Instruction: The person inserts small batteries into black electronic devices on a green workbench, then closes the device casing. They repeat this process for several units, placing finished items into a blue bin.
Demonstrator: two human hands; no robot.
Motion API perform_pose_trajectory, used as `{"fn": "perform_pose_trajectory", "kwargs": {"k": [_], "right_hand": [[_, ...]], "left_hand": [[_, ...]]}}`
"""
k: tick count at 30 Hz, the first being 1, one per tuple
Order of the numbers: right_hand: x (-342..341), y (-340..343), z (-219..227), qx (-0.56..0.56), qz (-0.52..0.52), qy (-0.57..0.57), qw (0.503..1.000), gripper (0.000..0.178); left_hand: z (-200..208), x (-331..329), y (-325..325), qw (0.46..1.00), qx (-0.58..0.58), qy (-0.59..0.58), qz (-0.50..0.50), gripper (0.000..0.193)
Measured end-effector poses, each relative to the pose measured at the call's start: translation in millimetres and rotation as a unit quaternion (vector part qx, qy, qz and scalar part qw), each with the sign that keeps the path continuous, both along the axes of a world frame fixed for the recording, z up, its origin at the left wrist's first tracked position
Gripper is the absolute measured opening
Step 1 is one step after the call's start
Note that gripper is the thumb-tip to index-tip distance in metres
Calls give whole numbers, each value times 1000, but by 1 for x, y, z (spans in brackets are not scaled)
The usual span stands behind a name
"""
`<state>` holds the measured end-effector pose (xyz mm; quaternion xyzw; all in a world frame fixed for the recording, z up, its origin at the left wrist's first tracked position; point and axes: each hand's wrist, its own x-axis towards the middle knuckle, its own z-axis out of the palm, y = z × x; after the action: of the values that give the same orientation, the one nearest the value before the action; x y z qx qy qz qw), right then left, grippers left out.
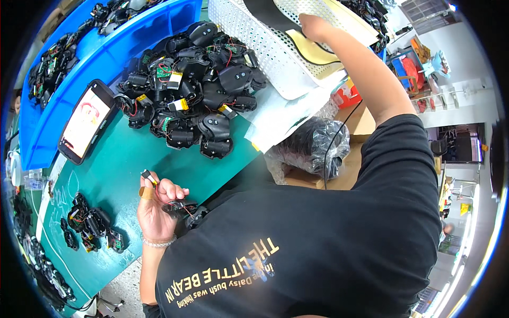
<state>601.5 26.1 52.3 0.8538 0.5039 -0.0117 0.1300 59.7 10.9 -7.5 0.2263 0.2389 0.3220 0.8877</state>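
Note:
My left hand (159, 206) is closed at the lower left, above the green mat. A small flat battery (149, 177) with yellow tape sticks up between its fingers. Red wires run from there to a black plastic housing (177, 209) beside the palm, partly hidden against the black shirt. A tan bandage wraps one finger. Stretched far to the upper right, my right hand (316, 27) is inside a white perforated basket (291, 87), at a black strip (270, 13) and pale yellow sheets (313, 50). Its fingers are hidden.
A large heap of black housings (212, 90) with batteries and green boards covers the mat's far part. A phone (87, 122) leans against a blue bin (101, 58). A smaller pile of housings (93, 222) lies left. Plastic-wrapped black goods (310, 143) fill a box below the basket.

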Motion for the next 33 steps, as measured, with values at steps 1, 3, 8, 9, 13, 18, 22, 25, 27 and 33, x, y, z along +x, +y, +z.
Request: {"fn": "perform_pose_trajectory", "kwargs": {"k": [1, 3, 8, 9, 13, 18, 22, 25, 27, 33], "right_hand": [[5, 0, -2, 55, 2, 9, 998, 23], [17, 1, -6, 164, 6, 28, 986, 10], [39, 2, -14, 201, 21, 136, 970, 19], [45, 3, -16, 211, 37, 150, 965, 19], [58, 18, -10, 83, 106, -11, 991, 28], [78, -2, -6, 283, 10, 6, 959, 24], [95, 7, 1, 374, 17, 135, 918, 27], [50, 17, 69, 424, 43, 221, 877, 31], [-77, 27, 120, 448, 137, 221, 855, 33], [-297, -17, 78, 272, 345, 592, 675, 23]], "left_hand": [[0, 0, 0, 1000, 0, -2, -1, 26], [-1, 0, 1, 1000, -2, -6, -3, 26], [-2, -1, 2, 1000, -13, -13, -4, 26], [-2, -2, 3, 1000, -14, -14, -2, 25], [-5, -6, 0, 1000, -19, -9, 13, 23], [-10, -9, 6, 1000, -5, 17, -16, 19], [-16, -8, 7, 999, -25, -32, -13, 22], [-11, -9, 7, 1000, 23, -12, 2, 21], [-8, -10, 3, 999, 33, -15, 38, 17], [-9, -10, -2, 995, 25, 7, 101, 9]]}}
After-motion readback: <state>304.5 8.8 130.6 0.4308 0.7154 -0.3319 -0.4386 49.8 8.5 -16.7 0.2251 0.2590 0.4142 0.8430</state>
